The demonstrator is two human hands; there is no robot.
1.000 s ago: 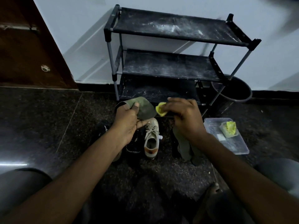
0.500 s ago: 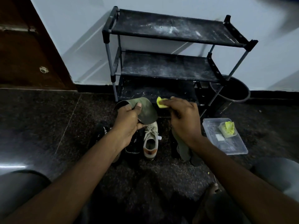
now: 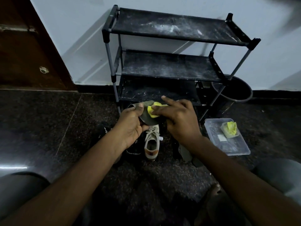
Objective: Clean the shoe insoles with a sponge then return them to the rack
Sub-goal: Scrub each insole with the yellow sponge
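My left hand [image 3: 130, 126] grips a grey-green insole [image 3: 146, 117], thumb on its top face, in front of the black three-shelf shoe rack [image 3: 164, 67]. My right hand [image 3: 179, 118] pinches a yellow sponge [image 3: 153, 110] and presses it on the insole, index finger lifted. A beige sneaker [image 3: 152, 144] stands on the floor just below both hands. Another insole [image 3: 185, 152] lies on the floor under my right wrist, partly hidden.
A clear plastic tray [image 3: 228, 141] at the right holds a second yellow-green sponge [image 3: 229, 129]. A dark round bin [image 3: 232, 90] stands behind the rack's right leg. Dark shoes [image 3: 104, 131] lie left of the sneaker. My knees frame the lower corners.
My right hand has brought the sponge leftward from beside the insole onto its surface. The left hand holds the insole in about the same place.
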